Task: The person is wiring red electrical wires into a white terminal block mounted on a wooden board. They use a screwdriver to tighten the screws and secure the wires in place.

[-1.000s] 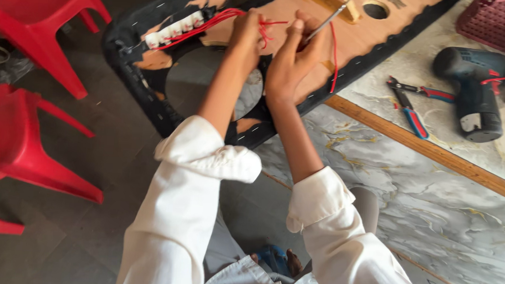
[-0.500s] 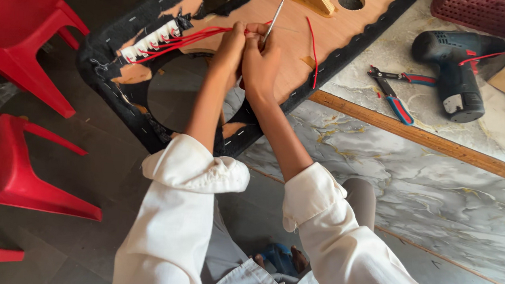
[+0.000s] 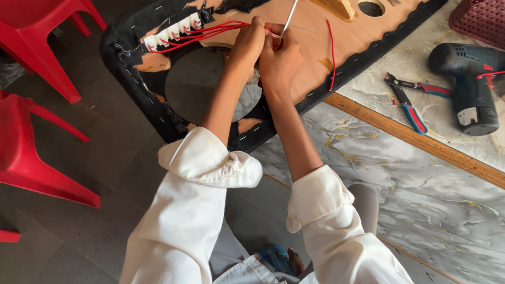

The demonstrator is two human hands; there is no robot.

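Spreading from six o'clock to three o'clock, a marbled table [image 3: 434, 197] fills the right side, and a wooden panel [image 3: 304, 41] edged in black fabric lies at twelve o'clock, overhanging the table's edge. Two red plastic chairs [image 3: 22, 147] stand at nine o'clock on the dark floor. At two o'clock, a dark cordless drill [image 3: 469, 78] rests on the table, with pliers [image 3: 407, 101] just beside it toward the panel. Over the panel, the left hand [image 3: 247, 44] closes around a bundle of red wires [image 3: 203, 33] that run to a white connector strip [image 3: 172, 31] at eleven o'clock. Touching it, the right hand [image 3: 280, 60] grips a thin metal tool [image 3: 289, 14], tip upward.
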